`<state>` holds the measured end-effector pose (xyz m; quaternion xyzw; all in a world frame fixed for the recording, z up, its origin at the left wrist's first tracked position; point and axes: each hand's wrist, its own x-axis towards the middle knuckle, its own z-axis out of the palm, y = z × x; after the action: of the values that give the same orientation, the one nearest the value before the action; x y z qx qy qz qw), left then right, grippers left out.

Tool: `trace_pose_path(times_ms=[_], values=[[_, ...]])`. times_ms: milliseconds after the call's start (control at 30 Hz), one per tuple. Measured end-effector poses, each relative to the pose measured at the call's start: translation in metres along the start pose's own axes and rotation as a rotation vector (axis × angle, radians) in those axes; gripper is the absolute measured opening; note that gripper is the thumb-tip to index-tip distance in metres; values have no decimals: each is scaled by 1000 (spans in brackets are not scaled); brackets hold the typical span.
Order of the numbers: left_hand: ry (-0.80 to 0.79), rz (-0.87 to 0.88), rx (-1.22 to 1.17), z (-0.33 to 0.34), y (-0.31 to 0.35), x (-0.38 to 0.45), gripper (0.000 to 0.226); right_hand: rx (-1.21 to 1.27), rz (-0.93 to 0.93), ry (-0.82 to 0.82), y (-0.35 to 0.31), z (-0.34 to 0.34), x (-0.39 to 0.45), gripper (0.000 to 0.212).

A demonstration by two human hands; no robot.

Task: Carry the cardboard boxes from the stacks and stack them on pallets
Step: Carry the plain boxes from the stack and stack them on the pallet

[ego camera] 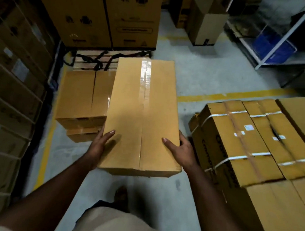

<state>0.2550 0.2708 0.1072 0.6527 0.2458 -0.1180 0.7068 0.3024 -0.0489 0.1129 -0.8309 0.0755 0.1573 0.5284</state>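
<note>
A long taped cardboard box (142,114), judged stiff and moderately heavy, is held level above the floor (212,79) near a low stack (83,100), gripped at its near end by the left hand (99,146) and right hand (180,151), thumbs on top.

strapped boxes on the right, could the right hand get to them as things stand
Probably not yet. The right hand grips the carried box, as does the left hand. The strapped boxes lie close beside it with nothing between, so it looks reachable once the box is set down.
</note>
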Motion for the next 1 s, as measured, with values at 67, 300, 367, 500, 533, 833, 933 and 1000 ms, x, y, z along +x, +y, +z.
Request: trace_pose_path(times_ms=[67, 300, 367, 500, 533, 833, 933, 1000], values=[[-36, 29, 6, 23, -17, -35, 74, 27, -6, 46, 24, -26, -40, 77], [-139, 107, 74, 157, -89, -178, 83, 73, -54, 195, 133, -148, -205, 85], [-165, 131, 86, 202, -108, -216, 82, 35, -64, 230, 159, -194, -250, 89], [-173, 136, 107, 276, -132, -279, 75, -21, -99, 241, 186, -271, -320, 85], [-178, 143, 116, 291, -137, -290, 74, -24, -112, 245, 191, -287, -333, 82], [-168, 177, 65, 422, -175, -344, 68, -22, -85, 246, 267, -407, -374, 78], [-186, 172, 59, 467, -193, -350, 61, 24, -87, 229, 300, -448, -382, 74], [-194, 170, 97, 502, -195, -358, 59, 44, -74, 225, 318, -477, -387, 75]])
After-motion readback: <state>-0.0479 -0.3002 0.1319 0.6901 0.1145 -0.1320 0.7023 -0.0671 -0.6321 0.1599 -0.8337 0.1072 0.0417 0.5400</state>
